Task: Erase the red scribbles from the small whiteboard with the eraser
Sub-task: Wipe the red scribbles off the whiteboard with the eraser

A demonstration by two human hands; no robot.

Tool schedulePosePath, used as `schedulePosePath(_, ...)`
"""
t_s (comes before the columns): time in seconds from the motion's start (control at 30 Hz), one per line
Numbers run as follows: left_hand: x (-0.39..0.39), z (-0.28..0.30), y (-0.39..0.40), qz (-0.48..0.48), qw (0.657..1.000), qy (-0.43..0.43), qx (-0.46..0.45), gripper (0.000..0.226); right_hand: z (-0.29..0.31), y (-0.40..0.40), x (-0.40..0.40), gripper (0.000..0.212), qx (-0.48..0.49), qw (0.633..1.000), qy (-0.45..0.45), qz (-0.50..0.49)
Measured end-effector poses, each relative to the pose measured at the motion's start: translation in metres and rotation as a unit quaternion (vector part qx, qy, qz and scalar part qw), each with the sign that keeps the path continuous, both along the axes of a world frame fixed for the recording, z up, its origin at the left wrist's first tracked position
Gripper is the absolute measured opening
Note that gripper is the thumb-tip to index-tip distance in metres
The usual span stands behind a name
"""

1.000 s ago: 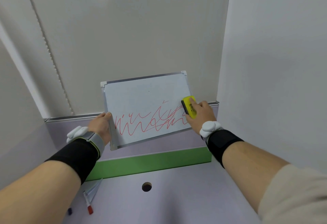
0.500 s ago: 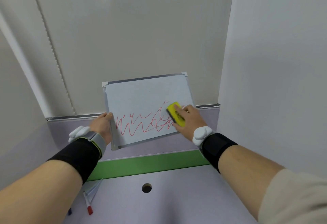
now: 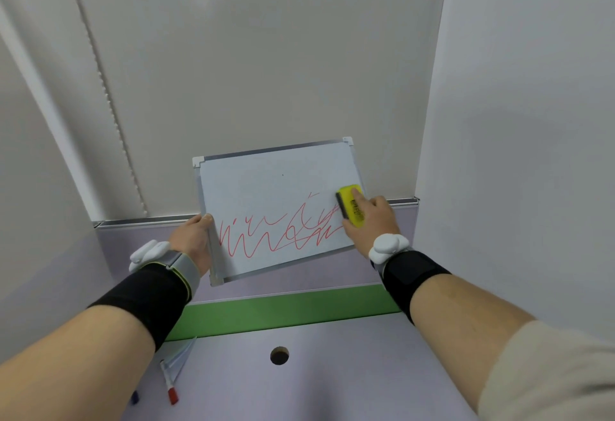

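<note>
Even soft light — wide-angle bending, slight blur

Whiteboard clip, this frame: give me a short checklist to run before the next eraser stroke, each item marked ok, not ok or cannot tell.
1. Whiteboard steadied: ok. The left hand grips its left edge.
2. Eraser in hand: ok. The right hand holds the yellow eraser at the board's right side.
3. Eraser flat on the surface: cannot tell; the contact face is hidden.
4. Red scribbles left to clear: ok for another stroke. They run across the lower half, to the eraser's left.
5. Stroke path free: ok. Nothing lies on the board between eraser and left hand.
6. Markers out of the way: ok. They lie on the desk, beside the left forearm.
</note>
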State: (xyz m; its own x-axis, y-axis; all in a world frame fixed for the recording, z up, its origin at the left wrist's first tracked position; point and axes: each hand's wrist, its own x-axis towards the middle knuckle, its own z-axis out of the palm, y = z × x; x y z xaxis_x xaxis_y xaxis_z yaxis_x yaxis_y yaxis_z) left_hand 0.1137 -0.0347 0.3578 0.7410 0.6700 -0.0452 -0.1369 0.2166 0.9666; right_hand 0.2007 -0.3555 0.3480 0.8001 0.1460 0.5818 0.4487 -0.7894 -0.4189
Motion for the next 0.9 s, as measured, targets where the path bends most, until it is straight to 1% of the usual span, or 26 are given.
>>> schedulePosePath(0.03,0.0,0.001,-0.001,0.001,1.0,-0.001,-0.003,0.039,0.002,-0.004,0.002,0.07,0.019,0.999,0.014,-0.023)
schedulePosePath(0.1,0.0,0.003,-0.006,-0.004,1.0,-0.004,-0.006,0.038,0.004,-0.003,-0.002,0.072,0.003,0.999,0.014,-0.029)
schedulePosePath(0.2,0.001,0.006,-0.014,-0.002,1.0,-0.016,-0.014,0.033,0.001,0.029,-0.019,0.073,-0.055,0.995,-0.028,0.077)
schedulePosePath(0.27,0.001,0.004,-0.016,0.0,1.0,-0.015,-0.019,0.038,0.001,0.044,-0.024,0.07,-0.096,0.985,-0.062,0.13)
schedulePosePath(0.3,-0.001,0.004,-0.015,-0.006,1.0,-0.011,-0.02,0.039,0.006,0.044,-0.023,0.069,-0.101,0.984,-0.072,0.13)
schedulePosePath(0.33,-0.002,0.003,-0.014,-0.013,1.0,-0.006,-0.019,0.037,0.012,0.04,-0.019,0.068,-0.089,0.988,-0.068,0.108)
schedulePosePath(0.4,-0.003,0.005,-0.013,-0.029,1.0,-0.003,-0.011,0.027,0.023,0.024,-0.011,0.069,-0.032,0.998,-0.034,0.033)
schedulePosePath(0.43,-0.004,0.006,-0.014,-0.032,0.999,-0.002,-0.007,0.022,0.026,0.018,-0.008,0.07,-0.016,1.0,-0.019,0.003)
schedulePosePath(0.47,-0.004,0.007,-0.014,-0.032,0.999,-0.003,-0.003,0.019,0.025,0.017,-0.009,0.071,-0.018,1.0,-0.015,-0.005)
schedulePosePath(0.5,-0.004,0.008,-0.015,-0.028,1.0,-0.004,0.001,0.017,0.023,0.022,-0.013,0.072,-0.031,0.999,-0.02,0.011)
schedulePosePath(0.57,-0.002,0.007,-0.016,-0.02,1.0,-0.007,-0.001,0.018,0.013,0.039,-0.025,0.071,-0.062,0.993,-0.042,0.092)
schedulePosePath(0.63,-0.002,0.006,-0.016,-0.014,1.0,-0.006,-0.003,0.028,0.004,0.049,-0.03,0.07,-0.1,0.982,-0.058,0.149)
schedulePosePath(0.67,-0.003,0.006,-0.016,-0.013,1.0,-0.005,-0.003,0.034,0.005,0.047,-0.027,0.069,-0.102,0.982,-0.061,0.145)
schedulePosePath(0.7,-0.004,0.006,-0.015,-0.012,1.0,-0.005,-0.005,0.036,0.008,0.042,-0.023,0.069,-0.087,0.988,-0.054,0.119)
schedulePosePath(0.8,-0.004,0.008,-0.017,-0.008,1.0,-0.004,-0.009,0.033,0.019,0.025,-0.011,0.071,-0.007,1.0,-0.007,0.014)
schedulePosePath(0.83,-0.004,0.009,-0.02,-0.009,1.0,-0.004,-0.007,0.032,0.019,0.026,-0.012,0.072,-0.006,1.0,-0.003,0.004)
schedulePosePath(0.9,-0.004,0.011,-0.027,-0.01,1.0,-0.005,-0.005,0.027,0.014,0.043,-0.024,0.072,-0.028,0.998,-0.015,0.045)
